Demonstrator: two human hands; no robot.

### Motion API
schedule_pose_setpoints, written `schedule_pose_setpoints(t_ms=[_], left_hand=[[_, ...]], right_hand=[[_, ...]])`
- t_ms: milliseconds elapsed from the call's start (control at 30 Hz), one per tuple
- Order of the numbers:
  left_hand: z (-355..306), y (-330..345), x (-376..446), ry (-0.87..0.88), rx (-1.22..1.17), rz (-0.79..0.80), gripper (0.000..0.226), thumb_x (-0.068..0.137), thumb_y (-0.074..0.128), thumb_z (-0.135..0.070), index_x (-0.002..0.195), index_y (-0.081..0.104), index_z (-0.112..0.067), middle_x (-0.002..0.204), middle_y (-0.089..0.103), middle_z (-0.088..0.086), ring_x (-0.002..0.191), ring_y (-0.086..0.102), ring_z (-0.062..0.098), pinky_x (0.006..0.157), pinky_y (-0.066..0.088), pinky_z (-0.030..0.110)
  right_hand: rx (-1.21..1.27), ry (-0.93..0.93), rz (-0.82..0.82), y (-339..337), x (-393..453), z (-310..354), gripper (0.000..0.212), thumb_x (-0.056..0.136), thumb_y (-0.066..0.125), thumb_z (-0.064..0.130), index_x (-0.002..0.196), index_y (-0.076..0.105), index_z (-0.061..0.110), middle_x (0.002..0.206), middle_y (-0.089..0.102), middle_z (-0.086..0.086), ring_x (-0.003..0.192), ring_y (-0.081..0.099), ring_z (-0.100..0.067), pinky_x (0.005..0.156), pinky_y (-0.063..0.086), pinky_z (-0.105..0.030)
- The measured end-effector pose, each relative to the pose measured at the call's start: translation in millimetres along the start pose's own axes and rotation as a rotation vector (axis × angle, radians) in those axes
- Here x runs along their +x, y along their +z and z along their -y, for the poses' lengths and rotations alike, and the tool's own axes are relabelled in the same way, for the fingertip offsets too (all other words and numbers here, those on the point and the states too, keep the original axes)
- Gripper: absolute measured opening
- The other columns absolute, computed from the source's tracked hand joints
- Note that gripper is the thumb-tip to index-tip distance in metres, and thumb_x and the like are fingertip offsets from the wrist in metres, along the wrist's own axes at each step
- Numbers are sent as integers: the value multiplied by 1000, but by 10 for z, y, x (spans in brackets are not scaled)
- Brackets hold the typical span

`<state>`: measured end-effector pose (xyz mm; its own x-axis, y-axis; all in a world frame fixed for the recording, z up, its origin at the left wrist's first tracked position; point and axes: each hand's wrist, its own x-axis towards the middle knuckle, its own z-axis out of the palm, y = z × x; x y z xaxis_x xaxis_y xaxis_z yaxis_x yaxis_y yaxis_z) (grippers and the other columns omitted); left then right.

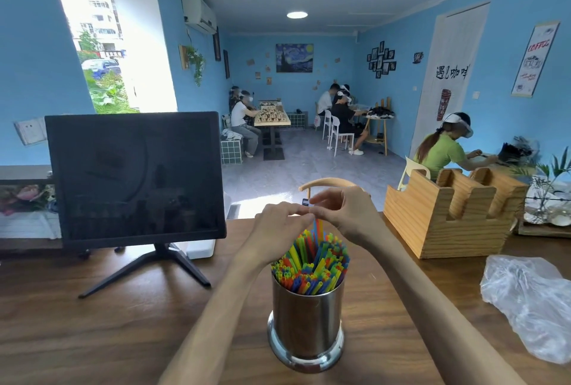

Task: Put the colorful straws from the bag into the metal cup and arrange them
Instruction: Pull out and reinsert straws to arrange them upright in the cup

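We see the metal cup low at centre on the wooden table, packed with colorful straws. Above it, our left hand and right hand meet, fingertips pinching a few raised straws. Dark monitor stands at left, wooden holder at right; crumpled plastic bag lies at lower right, apart, cut by the frame edge. Bare tabletop flanks the cup. Our hands hide the raised straws' tips.

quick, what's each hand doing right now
Left hand: pinching tips of raised straws above the metal cup.
Right hand: pinching the same straws.
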<state>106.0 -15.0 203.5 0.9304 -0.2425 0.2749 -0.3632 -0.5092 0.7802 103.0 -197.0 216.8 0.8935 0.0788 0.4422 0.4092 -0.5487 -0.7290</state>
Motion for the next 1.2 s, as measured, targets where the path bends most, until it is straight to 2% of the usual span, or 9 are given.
schedule_pose_setpoints(t_ms=[67,233,400,533,633,767,833,1067,1200], left_hand=[[-45,1,4,-14,-36,35,31,85,64,-51,106,79,-34,104,75,-10,105,67,12,94,53,40],[-86,12,-31,121,-94,-6,9,94,73,-31,90,78,-37,72,71,-24,78,67,-9,71,47,8],[-153,-102,-94,232,-286,-262,21,90,78,-25,85,74,-45,79,77,-20,79,73,0,75,54,13],[-187,-213,-89,230,-434,-367,11,91,78,-23,101,76,-26,83,80,-8,82,76,9,77,60,26],[-219,-226,-102,214,-588,-404,20,92,76,-18,111,70,-15,85,80,-1,81,78,16,65,61,26],[-248,-223,-133,235,-680,-463,36,92,76,-13,119,59,-29,90,79,3,81,78,22,61,61,28],[-247,-218,-148,254,-675,-498,41,92,76,-13,121,56,-35,93,79,2,81,78,22,59,62,30],[-206,-206,-164,171,-716,-602,22,90,79,-16,106,68,-25,84,79,3,78,78,22,58,60,26],[-119,-193,-200,67,-714,-524,15,86,82,-17,97,74,-12,83,79,7,78,78,24,59,59,24]], right_hand=[[30,-87,-35,-15,-29,138,13,87,81,24,99,78,22,83,78,10,78,72,-5,71,58,-26],[181,-172,-49,-60,-74,284,19,86,82,29,103,74,29,88,78,12,80,73,-10,70,59,-27],[242,16,196,-97,-160,18,41,91,62,60,126,65,39,119,72,14,112,66,-1,99,53,-31],[225,88,331,-58,-266,-151,29,99,56,56,116,71,38,108,76,12,105,70,-3,89,50,-26],[237,77,268,-57,-290,-185,24,96,61,53,105,75,36,96,75,7,97,71,-9,87,53,-27],[330,54,171,-55,-299,-170,27,87,68,49,100,80,29,87,76,5,90,71,-4,78,51,-11],[384,46,129,-50,-313,-166,25,86,71,44,100,80,25,87,78,3,87,72,-6,76,52,-12],[776,129,-149,-130,-323,-111,25,68,89,32,87,81,18,86,78,-17,74,76,-22,60,56,-21],[1073,208,-278,-230,-208,-13,9,67,84,18,75,83,17,80,78,-10,71,77,-18,62,59,-20]])
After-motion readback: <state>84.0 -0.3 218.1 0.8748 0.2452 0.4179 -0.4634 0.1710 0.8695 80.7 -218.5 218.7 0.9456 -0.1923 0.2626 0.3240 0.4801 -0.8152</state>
